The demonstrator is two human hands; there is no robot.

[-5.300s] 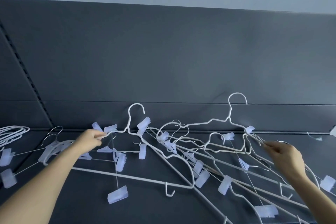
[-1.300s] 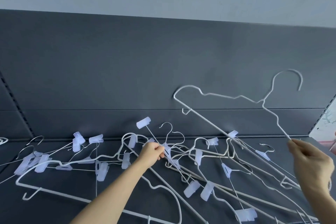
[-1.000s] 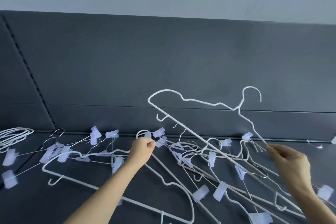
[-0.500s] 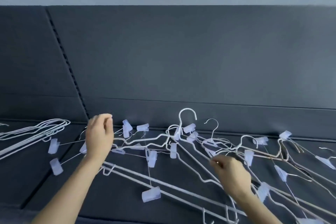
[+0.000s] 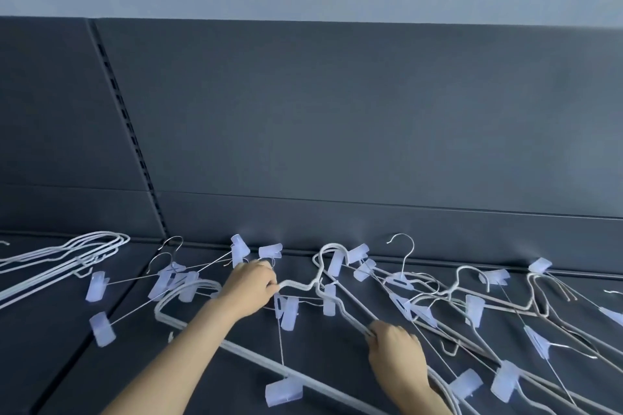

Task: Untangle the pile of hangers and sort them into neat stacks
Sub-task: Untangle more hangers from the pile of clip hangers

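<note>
A tangled pile of hangers point(image 5: 421, 300) lies across a dark shelf, mixing white wire hangers with thin metal ones that carry pale clips. My left hand point(image 5: 251, 286) grips the shoulder of two white hangers point(image 5: 300, 285) lying together. My right hand point(image 5: 396, 352) holds the same hangers lower down on their right arm. At the far left a neat stack of white hangers point(image 5: 64, 254) lies flat.
A dark back panel point(image 5: 337, 118) rises behind the shelf, with a slotted upright point(image 5: 131, 131) at the left. Loose clip hangers point(image 5: 131, 283) lie between the stack and the pile. A shelf seam point(image 5: 111, 310) runs diagonally at the left.
My right hand laid the raised white hanger down on the pile. Both hands then moved to hold the white hangers left of the pile. My view swung left, showing more of the stack.
</note>
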